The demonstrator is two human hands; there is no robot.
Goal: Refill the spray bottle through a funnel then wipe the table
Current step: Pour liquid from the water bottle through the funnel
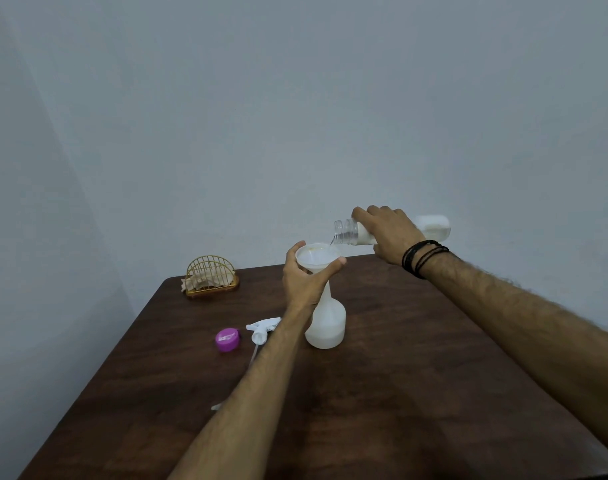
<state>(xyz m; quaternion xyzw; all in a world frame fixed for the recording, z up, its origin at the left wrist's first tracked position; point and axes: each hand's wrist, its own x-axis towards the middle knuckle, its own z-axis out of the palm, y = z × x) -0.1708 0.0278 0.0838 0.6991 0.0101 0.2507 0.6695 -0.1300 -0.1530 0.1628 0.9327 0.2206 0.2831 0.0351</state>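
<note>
Standing mid-table, the translucent white spray bottle (partly filled) carries a white funnel gripped by the left hand; the right hand grips a tilted clear bottle trickling liquid in.

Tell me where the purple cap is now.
In the head view the purple cap lies on the table, left of the spray head, near the left forearm.

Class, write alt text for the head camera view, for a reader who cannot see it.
The right hand tips a clear bottle over a white funnel, held by the left hand atop a spray bottle on a dark wooden table. A purple cap and spray head lie nearby.
</note>
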